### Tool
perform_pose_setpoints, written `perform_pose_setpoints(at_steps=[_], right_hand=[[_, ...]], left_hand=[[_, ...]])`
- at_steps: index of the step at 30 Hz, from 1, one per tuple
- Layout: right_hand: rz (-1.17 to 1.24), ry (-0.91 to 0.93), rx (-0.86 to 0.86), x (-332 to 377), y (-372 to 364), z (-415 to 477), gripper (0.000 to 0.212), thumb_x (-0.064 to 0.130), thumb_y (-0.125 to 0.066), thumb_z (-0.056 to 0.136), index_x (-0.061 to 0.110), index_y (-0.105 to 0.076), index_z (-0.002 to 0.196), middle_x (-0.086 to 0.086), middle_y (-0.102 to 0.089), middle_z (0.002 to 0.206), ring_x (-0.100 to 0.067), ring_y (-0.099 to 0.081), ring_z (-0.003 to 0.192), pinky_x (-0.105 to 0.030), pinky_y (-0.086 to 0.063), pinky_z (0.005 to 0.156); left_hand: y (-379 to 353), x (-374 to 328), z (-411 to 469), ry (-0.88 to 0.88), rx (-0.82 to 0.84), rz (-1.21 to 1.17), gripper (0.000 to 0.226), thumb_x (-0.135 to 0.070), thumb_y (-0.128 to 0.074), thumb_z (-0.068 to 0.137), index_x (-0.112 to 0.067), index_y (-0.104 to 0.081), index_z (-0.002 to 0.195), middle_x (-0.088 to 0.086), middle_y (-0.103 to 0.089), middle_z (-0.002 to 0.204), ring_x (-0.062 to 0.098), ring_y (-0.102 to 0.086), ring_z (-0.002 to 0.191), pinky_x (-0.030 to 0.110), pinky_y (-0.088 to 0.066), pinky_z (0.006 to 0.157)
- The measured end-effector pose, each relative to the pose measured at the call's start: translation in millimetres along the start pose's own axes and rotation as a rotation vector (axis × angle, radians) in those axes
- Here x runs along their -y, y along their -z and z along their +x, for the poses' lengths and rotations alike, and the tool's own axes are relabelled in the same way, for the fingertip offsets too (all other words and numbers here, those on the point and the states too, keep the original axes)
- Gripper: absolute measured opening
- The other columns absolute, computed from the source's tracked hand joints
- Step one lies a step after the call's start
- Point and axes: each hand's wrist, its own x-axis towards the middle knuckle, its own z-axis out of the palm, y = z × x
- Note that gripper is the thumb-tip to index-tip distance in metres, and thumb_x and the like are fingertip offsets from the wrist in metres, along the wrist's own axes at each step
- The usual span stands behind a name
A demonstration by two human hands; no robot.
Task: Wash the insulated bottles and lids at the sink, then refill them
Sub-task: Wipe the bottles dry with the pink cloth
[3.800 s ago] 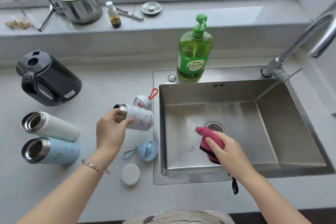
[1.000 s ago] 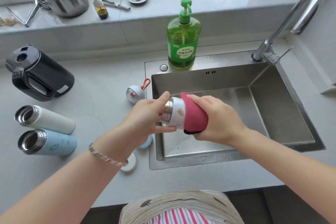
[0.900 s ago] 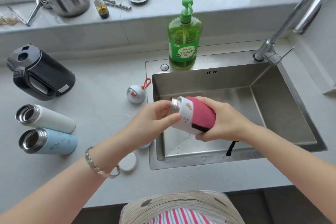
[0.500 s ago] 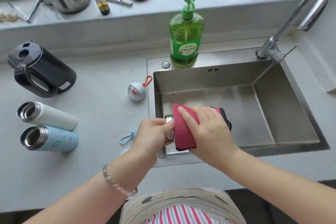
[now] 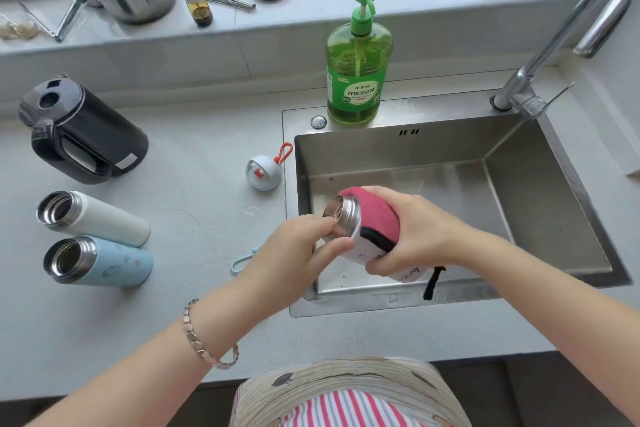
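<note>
A pale grey kitchen counter [image 5: 207, 163] runs under a window ledge, with a stainless steel sink basin [image 5: 415, 149] set into its right part. Over the basin's near left corner, the left hand [image 5: 298, 250] pinches the bare steel neck of a small white printed insulated bottle [image 5: 372, 253], which is tilted with its open mouth up and to the left. The right hand [image 5: 415, 229] curls round the bottle's body, pressing a pink cloth with black edging [image 5: 377, 215] against it.

Left of the sink lies a round white lid with an orange loop [image 5: 263, 173]. Further left, a cream insulated bottle [image 5: 93, 218] and a light blue insulated bottle [image 5: 100, 262] lie open on their sides, near a black electric kettle [image 5: 83, 135]. A green pump bottle of dish soap [image 5: 358, 73] stands on the sink's far rim, and a chrome tap [image 5: 554, 45] rises at far right.
</note>
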Motion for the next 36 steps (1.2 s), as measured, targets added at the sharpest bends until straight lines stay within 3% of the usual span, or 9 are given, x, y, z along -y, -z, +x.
perform_pose_setpoints(at_steps=[4,9,12,15,18,22,27,31,36], right_hand=[[-0.049,0.027,-0.014,4.9,-2.5,-1.3,0.088,0.033,-0.076,0.055,0.052,-0.031,0.128,0.016,-0.060,0.095,-0.006,-0.060,0.079,-0.027,-0.052,0.067],[-0.701,0.333,-0.517,-13.3,-53.6,-3.2,0.091,0.033,-0.075,0.052,0.015,-0.039,0.134,-0.012,-0.063,0.105,-0.032,-0.062,0.087,-0.039,-0.050,0.078],[-0.823,0.412,-0.637,-23.3,-62.3,-1.6,0.080,0.025,-0.074,0.057,0.016,-0.041,0.130,-0.018,-0.063,0.105,-0.036,-0.061,0.090,-0.044,-0.049,0.084],[-0.588,0.290,-0.455,-13.7,-46.3,-2.9,0.093,0.036,-0.076,0.048,0.025,-0.040,0.132,-0.007,-0.064,0.100,-0.029,-0.062,0.087,-0.034,-0.050,0.076],[-0.127,0.033,-0.064,-1.1,-21.1,-5.8,0.087,0.031,-0.079,0.054,0.046,-0.038,0.129,0.016,-0.060,0.095,-0.009,-0.058,0.088,-0.026,-0.049,0.073],[0.161,0.032,0.150,-4.5,0.7,-3.0,0.068,0.020,-0.082,0.056,0.045,-0.051,0.111,0.014,-0.063,0.090,-0.004,-0.061,0.081,-0.023,-0.052,0.070],[-0.180,0.048,-0.070,0.5,-17.6,-3.4,0.086,0.037,-0.071,0.059,0.052,-0.030,0.133,0.013,-0.059,0.101,-0.012,-0.057,0.087,-0.028,-0.050,0.073],[-0.681,0.245,-0.417,-4.5,-48.6,-3.6,0.094,0.072,-0.054,0.054,0.028,-0.043,0.136,-0.011,-0.062,0.111,-0.032,-0.060,0.094,-0.043,-0.046,0.085],[-0.758,0.388,-0.562,-1.8,-58.9,-12.6,0.081,0.081,-0.036,0.073,0.028,-0.051,0.132,-0.015,-0.048,0.138,-0.036,-0.038,0.129,-0.057,-0.019,0.109]], left_hand=[[-6.9,0.5,5.1,0.124,-0.155,-0.248,0.045,-0.041,-0.053,0.083,0.002,-0.062,0.075,0.019,-0.058,0.068,0.024,-0.050,0.066,0.032,-0.042,0.065],[-13.7,-5.9,14.1,0.649,-0.210,-0.687,0.026,-0.024,-0.058,0.090,-0.003,-0.068,0.079,0.008,-0.064,0.068,0.014,-0.058,0.059,0.017,-0.046,0.056],[-13.2,-2.7,17.8,0.884,-0.138,-0.864,0.017,-0.030,-0.058,0.089,-0.015,-0.062,0.083,0.003,-0.063,0.073,0.014,-0.057,0.064,0.025,-0.043,0.063],[-10.7,-0.6,16.2,0.762,-0.093,-0.770,0.029,-0.036,-0.052,0.092,-0.010,-0.065,0.088,0.006,-0.067,0.083,0.016,-0.061,0.072,0.025,-0.047,0.069],[-0.4,-2.4,4.7,0.377,0.066,-0.476,0.033,-0.035,-0.056,0.090,-0.004,-0.067,0.086,0.004,-0.063,0.078,0.009,-0.056,0.072,0.023,-0.044,0.072],[2.3,5.6,-4.9,0.160,0.098,-0.201,0.047,-0.046,-0.050,0.079,0.000,-0.062,0.080,0.019,-0.052,0.070,0.014,-0.043,0.066,0.029,-0.034,0.064],[-8.9,-5.3,5.2,0.438,-0.131,-0.466,0.048,-0.034,-0.055,0.077,0.014,-0.058,0.078,0.009,-0.053,0.071,0.017,-0.048,0.069,0.030,-0.038,0.069],[-14.2,-7.7,12.8,0.792,-0.135,-0.769,0.021,-0.016,-0.052,0.093,-0.002,-0.066,0.086,0.010,-0.063,0.073,0.017,-0.059,0.063,0.029,-0.052,0.069],[-10.9,-6.4,13.3,0.946,-0.143,-1.093,0.026,-0.016,-0.045,0.096,-0.008,-0.060,0.077,0.002,-0.060,0.049,0.012,-0.060,0.042,0.036,-0.051,0.060]])
